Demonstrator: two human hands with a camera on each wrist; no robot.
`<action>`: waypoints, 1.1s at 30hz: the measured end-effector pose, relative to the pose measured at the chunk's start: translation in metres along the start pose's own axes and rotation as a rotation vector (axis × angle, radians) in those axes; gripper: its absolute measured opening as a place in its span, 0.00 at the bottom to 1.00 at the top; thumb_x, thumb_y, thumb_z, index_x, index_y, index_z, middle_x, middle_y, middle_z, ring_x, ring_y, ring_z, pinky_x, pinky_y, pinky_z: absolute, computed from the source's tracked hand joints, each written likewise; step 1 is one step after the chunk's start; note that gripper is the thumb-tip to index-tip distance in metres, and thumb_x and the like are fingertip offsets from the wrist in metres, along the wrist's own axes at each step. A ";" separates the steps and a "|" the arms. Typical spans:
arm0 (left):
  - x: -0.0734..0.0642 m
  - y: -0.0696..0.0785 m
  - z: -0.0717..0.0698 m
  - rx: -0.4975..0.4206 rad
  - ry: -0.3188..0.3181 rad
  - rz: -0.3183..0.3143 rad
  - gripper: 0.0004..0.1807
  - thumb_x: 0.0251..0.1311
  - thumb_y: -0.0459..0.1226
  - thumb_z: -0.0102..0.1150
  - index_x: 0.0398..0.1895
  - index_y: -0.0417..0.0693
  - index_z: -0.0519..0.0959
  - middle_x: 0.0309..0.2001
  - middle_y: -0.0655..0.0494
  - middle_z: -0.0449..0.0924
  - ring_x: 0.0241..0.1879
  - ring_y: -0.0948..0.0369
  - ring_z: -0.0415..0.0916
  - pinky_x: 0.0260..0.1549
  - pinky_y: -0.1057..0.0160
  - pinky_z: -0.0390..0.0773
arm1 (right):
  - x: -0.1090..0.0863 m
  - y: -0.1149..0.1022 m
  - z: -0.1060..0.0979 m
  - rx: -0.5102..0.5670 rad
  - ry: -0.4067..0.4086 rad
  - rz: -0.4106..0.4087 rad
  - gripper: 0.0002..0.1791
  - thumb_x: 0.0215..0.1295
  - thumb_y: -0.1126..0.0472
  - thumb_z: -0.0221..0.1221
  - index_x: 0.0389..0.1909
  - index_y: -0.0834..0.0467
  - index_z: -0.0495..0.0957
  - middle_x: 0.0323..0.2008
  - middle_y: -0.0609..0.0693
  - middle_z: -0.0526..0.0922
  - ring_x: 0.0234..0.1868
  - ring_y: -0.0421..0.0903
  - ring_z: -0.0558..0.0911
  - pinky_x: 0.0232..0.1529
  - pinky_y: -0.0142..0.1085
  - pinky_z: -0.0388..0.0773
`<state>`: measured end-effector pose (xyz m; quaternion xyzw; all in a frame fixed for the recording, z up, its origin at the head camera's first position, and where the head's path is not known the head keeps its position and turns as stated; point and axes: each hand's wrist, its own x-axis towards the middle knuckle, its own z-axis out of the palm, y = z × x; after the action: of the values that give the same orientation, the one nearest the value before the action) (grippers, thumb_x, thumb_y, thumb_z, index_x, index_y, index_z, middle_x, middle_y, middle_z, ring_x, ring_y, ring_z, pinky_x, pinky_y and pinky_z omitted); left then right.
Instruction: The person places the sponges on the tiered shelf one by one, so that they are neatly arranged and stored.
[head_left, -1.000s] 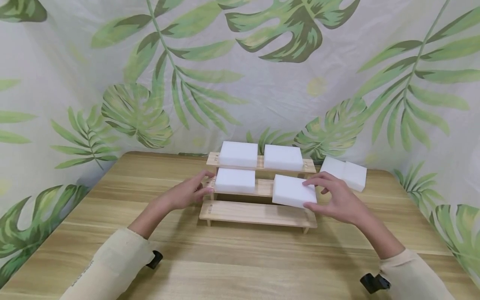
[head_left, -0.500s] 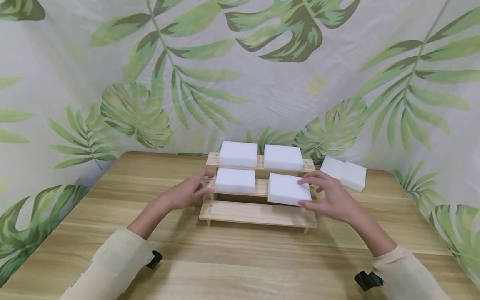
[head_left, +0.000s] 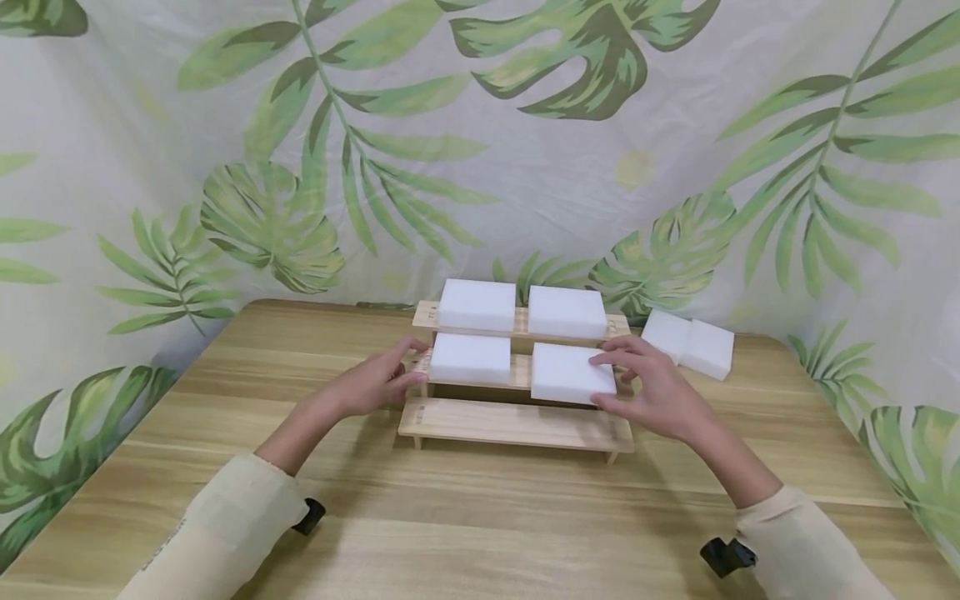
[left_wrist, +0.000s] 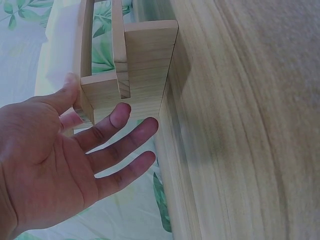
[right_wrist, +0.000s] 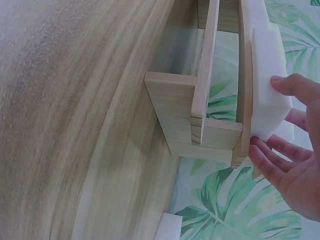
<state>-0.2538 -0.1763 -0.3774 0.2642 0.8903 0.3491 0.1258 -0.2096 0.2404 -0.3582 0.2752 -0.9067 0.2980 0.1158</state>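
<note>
A three-step wooden rack stands on the table. My right hand pinches a white foam block by its right end, over the right half of the middle step. Seen from the right wrist, the thumb lies on the front face of the block and the lower fingers reach the step's end. My left hand pinches the left end of the middle step between thumb and index finger; its other fingers spread loosely below. Another foam block sits on the left half of that step.
Two more white blocks rest side by side on the top step. At the back right, two white blocks lie against each other on the table. A leaf-patterned curtain hangs behind the table.
My right hand has slid the foam block leftward along the middle step, and the block has straightened from a slant. My left hand has stayed at the rack's left end.
</note>
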 end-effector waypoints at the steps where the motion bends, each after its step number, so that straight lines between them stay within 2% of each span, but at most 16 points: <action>1: 0.000 0.000 0.000 0.000 0.000 0.000 0.28 0.81 0.42 0.50 0.75 0.38 0.58 0.26 0.42 0.77 0.32 0.48 0.78 0.32 0.57 0.73 | 0.000 0.000 0.000 -0.002 0.007 0.000 0.21 0.58 0.65 0.76 0.52 0.63 0.85 0.56 0.62 0.78 0.42 0.53 0.83 0.42 0.47 0.83; 7: 0.000 0.001 0.000 -0.009 0.002 0.001 0.28 0.81 0.42 0.51 0.74 0.37 0.59 0.26 0.42 0.77 0.32 0.48 0.77 0.31 0.57 0.73 | 0.001 0.001 0.003 0.043 0.023 0.005 0.20 0.56 0.68 0.76 0.51 0.64 0.85 0.44 0.55 0.76 0.36 0.48 0.81 0.36 0.41 0.84; 11: 0.000 0.000 0.001 -0.009 0.003 0.004 0.28 0.81 0.42 0.51 0.74 0.37 0.59 0.26 0.42 0.76 0.31 0.48 0.76 0.31 0.57 0.72 | 0.001 0.001 0.005 0.071 0.023 0.013 0.20 0.56 0.69 0.76 0.51 0.65 0.85 0.39 0.52 0.76 0.35 0.49 0.79 0.33 0.37 0.83; 15: 0.000 -0.001 0.001 -0.007 0.003 0.000 0.28 0.81 0.42 0.50 0.74 0.38 0.59 0.27 0.42 0.78 0.32 0.48 0.78 0.32 0.57 0.73 | 0.001 0.000 0.005 0.019 0.022 0.024 0.21 0.57 0.66 0.76 0.52 0.64 0.85 0.39 0.52 0.79 0.35 0.48 0.79 0.33 0.36 0.80; 21: 0.000 0.000 -0.001 0.000 0.003 -0.001 0.28 0.81 0.43 0.50 0.75 0.39 0.58 0.28 0.41 0.79 0.34 0.47 0.81 0.32 0.57 0.75 | 0.003 -0.001 0.003 -0.073 0.015 0.001 0.21 0.58 0.63 0.76 0.52 0.63 0.85 0.34 0.48 0.80 0.33 0.43 0.78 0.36 0.42 0.78; 33: 0.000 -0.001 0.000 -0.013 0.004 -0.002 0.28 0.81 0.43 0.50 0.75 0.38 0.58 0.29 0.41 0.79 0.33 0.47 0.79 0.32 0.57 0.74 | 0.006 0.001 0.002 -0.076 -0.010 0.018 0.22 0.62 0.61 0.75 0.55 0.63 0.84 0.35 0.49 0.80 0.33 0.44 0.79 0.37 0.43 0.77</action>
<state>-0.2539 -0.1770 -0.3784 0.2617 0.8885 0.3553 0.1259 -0.2152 0.2376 -0.3586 0.2637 -0.9204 0.2630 0.1191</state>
